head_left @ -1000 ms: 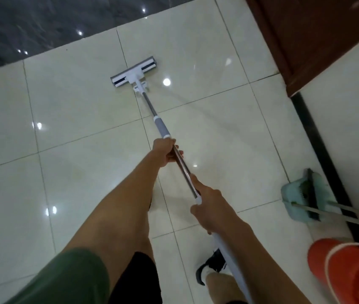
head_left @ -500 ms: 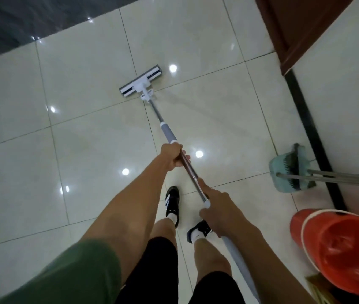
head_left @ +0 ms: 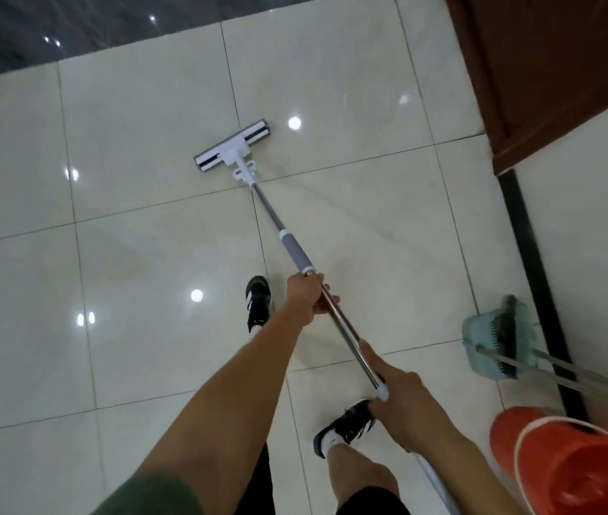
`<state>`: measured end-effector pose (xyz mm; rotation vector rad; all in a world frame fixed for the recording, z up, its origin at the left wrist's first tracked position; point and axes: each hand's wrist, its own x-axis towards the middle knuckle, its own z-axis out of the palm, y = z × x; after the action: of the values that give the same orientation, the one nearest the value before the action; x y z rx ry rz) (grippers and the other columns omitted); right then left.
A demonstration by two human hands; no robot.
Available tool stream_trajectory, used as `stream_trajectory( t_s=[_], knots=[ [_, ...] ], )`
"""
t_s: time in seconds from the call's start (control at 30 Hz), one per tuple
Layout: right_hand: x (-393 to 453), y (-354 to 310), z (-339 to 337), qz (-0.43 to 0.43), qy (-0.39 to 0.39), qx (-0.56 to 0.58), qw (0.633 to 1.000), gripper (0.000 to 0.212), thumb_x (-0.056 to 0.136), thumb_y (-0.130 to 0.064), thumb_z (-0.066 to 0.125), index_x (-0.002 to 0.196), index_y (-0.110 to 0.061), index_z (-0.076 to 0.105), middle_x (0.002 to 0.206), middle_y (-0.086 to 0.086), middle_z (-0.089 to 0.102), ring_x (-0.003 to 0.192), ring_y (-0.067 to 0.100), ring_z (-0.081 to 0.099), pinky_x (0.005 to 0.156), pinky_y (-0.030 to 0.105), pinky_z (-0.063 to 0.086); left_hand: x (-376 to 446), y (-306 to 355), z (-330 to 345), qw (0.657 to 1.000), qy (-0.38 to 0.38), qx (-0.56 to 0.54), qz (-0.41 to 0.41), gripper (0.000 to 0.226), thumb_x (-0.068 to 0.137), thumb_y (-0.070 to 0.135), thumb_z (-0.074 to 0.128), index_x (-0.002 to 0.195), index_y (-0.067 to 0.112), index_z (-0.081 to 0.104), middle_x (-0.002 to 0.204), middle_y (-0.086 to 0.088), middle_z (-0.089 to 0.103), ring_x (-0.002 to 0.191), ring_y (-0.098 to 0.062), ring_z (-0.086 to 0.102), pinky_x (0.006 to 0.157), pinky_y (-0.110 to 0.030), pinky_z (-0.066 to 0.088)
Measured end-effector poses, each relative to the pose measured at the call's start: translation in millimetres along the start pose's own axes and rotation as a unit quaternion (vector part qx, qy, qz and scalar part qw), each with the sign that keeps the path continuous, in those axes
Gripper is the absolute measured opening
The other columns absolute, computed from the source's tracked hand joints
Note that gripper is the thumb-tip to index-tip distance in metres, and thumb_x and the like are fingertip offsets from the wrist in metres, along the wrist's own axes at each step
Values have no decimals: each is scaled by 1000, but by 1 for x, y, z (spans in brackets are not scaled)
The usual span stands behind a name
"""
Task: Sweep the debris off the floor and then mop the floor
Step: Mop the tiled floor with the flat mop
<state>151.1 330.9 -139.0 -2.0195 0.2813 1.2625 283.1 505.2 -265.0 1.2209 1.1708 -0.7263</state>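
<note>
A flat mop with a white and grey head (head_left: 232, 146) lies on the glossy cream floor tiles (head_left: 138, 291), its metal pole (head_left: 269, 213) running back toward me. My left hand (head_left: 308, 295) grips the pole just below the grey sleeve. Lower down, my right hand (head_left: 404, 407) holds the pole near the white joint. A faint wet streak runs across the tiles to the right of the mop head.
A teal dustpan with a broom (head_left: 499, 340) leans against the white wall at right, beside an orange bucket (head_left: 570, 466). A brown door (head_left: 555, 68) stands at top right. Dark flooring (head_left: 72, 24) borders the far edge. My shoes (head_left: 257, 302) stand on the tiles.
I have stepped back with both feet, and the mop head has been drawn back toward me along the tiles. Both hands keep their grip on the pole.
</note>
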Motion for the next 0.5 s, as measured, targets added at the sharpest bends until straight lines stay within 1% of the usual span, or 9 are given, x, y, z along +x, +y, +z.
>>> stream_trajectory(
  t_s=[0.1,0.17,0.23,0.3,0.33,0.43,0.5],
  knots=[
    [50,-68,-14,-6,10,1,1000,88,93,-7,57,145,-63,13,83,-7,53,70,7,56,76,18,53,39,70,-27,1000,8,-5,8,23,100,12,58,119,0,54,86,-16,65,60,-31,69,58,-45,61],
    [89,-122,-19,-17,10,-2,1000,87,94,-8,60,151,-57,14,90,-10,52,76,8,59,81,18,53,68,125,-53,1000,9,-6,17,24,99,11,58,119,-1,54,85,-15,64,58,-31,69,58,-45,62],
    [127,-182,-24,-26,9,-9,1000,88,94,-8,60,153,-54,13,92,-9,51,78,9,60,80,21,54,93,183,-83,999,18,-5,31,25,99,11,59,119,-3,54,84,-15,65,60,-32,69,61,-47,62],
    [166,-241,-27,-40,8,-12,999,88,94,-8,58,153,-53,12,93,-8,51,78,12,61,76,25,55,117,242,-114,999,28,-6,43,26,98,11,60,119,-4,54,84,-16,65,63,-33,70,65,-50,62],
    [184,-268,-29,-47,8,-14,999,88,94,-7,58,153,-52,12,92,-8,50,77,13,59,74,25,54,128,269,-128,998,33,-5,49,27,98,12,60,119,-5,54,85,-15,66,64,-33,71,64,-49,62],
    [234,-331,-38,-62,5,-20,998,88,91,-5,58,156,-48,15,88,-6,50,75,13,57,72,24,52,150,335,-158,997,45,0,67,28,99,12,60,119,-6,54,88,-15,66,63,-30,71,55,-41,61],
    [254,-355,-46,-66,7,-21,998,89,90,-5,59,156,-47,18,87,-5,50,68,12,54,65,23,50,157,362,-167,996,43,2,74,26,99,12,59,117,-6,54,90,-15,66,65,-29,71,51,-38,60]
  ],
)
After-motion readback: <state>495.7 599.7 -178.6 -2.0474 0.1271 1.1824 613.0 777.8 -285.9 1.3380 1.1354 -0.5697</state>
